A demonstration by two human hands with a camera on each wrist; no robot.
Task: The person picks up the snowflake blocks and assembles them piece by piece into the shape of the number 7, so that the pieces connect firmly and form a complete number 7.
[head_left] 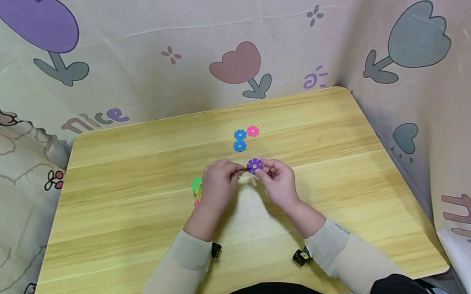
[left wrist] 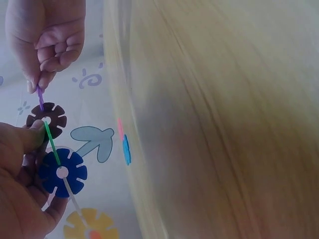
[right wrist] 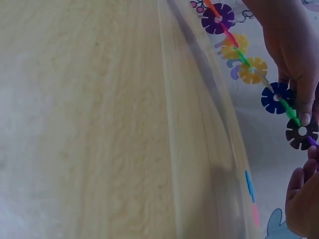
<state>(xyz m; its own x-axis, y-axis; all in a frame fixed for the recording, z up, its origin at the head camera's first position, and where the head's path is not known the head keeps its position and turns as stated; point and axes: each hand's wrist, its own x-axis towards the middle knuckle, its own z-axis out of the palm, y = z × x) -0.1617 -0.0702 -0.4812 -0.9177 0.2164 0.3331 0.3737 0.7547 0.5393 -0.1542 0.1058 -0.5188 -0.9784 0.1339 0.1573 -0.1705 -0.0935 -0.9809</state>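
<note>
In the head view my left hand (head_left: 220,181) and right hand (head_left: 280,183) meet over the middle of the table. The right thumb and fingers pinch a purple notched plastic disc (head_left: 255,160). Its edge meets a brown disc (left wrist: 58,119) in the left wrist view; how deep it sits in the slot I cannot tell. My left thumb and fingers grip the brown disc near the green disc (left wrist: 52,143) joined to it. From there a chain of slotted discs runs on through a dark blue disc (right wrist: 269,101), yellow discs (right wrist: 256,63) and another purple disc (right wrist: 227,17). In the head view, the left hand hides most of this chain.
Two blue discs (head_left: 239,135) and a pink disc (head_left: 253,131) lie on the wooden table (head_left: 136,165) beyond my hands. A patterned cloth (head_left: 141,80) hangs behind the table and along its sides.
</note>
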